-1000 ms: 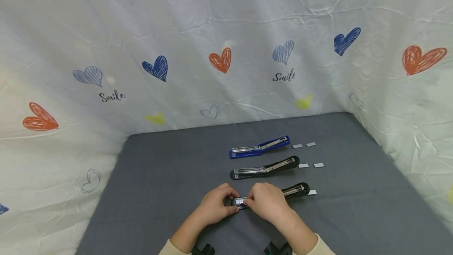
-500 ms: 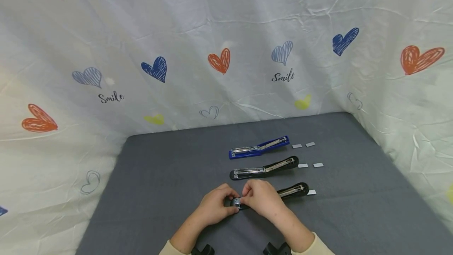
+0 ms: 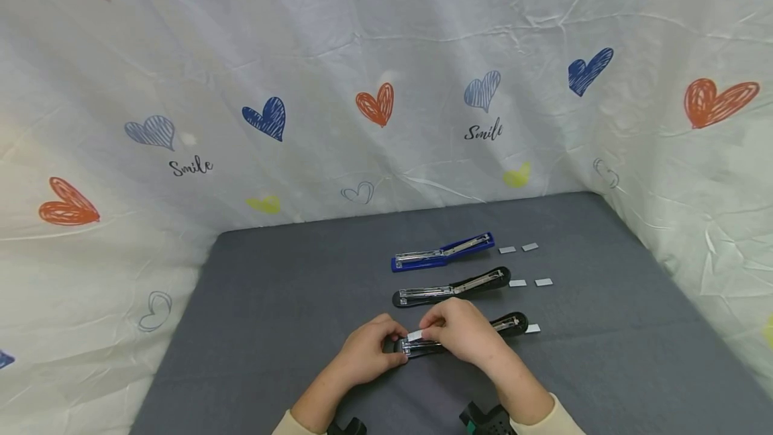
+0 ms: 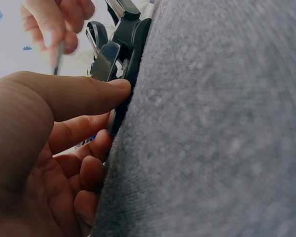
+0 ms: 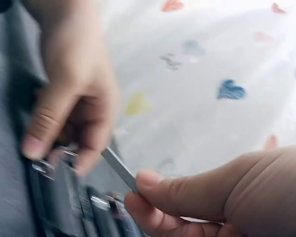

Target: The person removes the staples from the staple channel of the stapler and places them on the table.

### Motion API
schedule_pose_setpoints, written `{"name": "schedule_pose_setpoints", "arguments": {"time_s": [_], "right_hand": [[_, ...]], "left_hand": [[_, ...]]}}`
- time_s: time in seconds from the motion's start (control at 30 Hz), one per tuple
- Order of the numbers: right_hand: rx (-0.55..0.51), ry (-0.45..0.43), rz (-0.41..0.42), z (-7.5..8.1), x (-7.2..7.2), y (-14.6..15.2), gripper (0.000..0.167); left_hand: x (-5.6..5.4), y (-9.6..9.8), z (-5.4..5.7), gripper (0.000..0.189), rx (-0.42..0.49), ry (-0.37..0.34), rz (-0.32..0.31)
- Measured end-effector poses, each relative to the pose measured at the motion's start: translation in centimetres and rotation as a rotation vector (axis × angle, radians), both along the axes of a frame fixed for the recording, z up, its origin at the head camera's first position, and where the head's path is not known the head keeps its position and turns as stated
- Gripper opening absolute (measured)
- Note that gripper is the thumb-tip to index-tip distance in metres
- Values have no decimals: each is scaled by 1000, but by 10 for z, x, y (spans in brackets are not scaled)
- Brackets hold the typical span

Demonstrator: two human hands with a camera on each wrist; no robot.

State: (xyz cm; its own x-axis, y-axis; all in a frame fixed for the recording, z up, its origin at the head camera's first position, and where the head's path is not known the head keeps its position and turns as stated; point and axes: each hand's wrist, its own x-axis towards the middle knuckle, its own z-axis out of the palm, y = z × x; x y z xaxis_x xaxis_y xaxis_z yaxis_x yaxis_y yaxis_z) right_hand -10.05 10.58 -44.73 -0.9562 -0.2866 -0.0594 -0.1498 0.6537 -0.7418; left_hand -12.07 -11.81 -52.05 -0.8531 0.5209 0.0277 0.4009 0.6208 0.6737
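Observation:
A black stapler [image 3: 509, 324], its top folded back, lies nearest the person. My left hand [image 3: 367, 349] holds its left end, with the thumb [image 4: 96, 94] on the near side and the fingers on the far side. Between thumb and fingertips my right hand [image 3: 464, 331] pinches a small grey strip of staples [image 3: 415, 335]. In the right wrist view that staple strip [image 5: 119, 169] juts out from the fingertips, slightly above the stapler. The stapler's metal magazine [image 3: 417, 348] shows below the strip, and the right hand covers its middle in the head view.
Behind it lie another opened black stapler [image 3: 449, 288] and an opened blue stapler [image 3: 443, 252]. Two staple strips [image 3: 517, 283] sit right of the middle one and two more [image 3: 507, 250] beside the blue one. One strip [image 3: 533, 329] lies by the near stapler's right end.
My right hand, earlier down at the stapler's left end, has lifted and shifted right, and the staple strip now shows in its fingertips. The left hand keeps its place.

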Motion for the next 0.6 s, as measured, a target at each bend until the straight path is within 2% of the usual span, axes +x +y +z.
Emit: {"name": "schedule_pose_setpoints", "arguments": {"time_s": [0.13, 0.33, 0.47, 0.6], "right_hand": [[-51, -22, 12, 15, -3, 22, 2], [-163, -11, 59, 33, -4, 60, 5], [-190, -15, 45, 41, -2, 82, 8], [-170, -24, -10, 47, 1, 102, 10]], "left_hand": [[0, 1, 0, 28, -12, 5, 3], [1, 2, 0, 29, -33, -2, 12], [1, 1, 0, 29, -35, -7, 13], [1, 1, 0, 28, -28, -10, 10]]}}
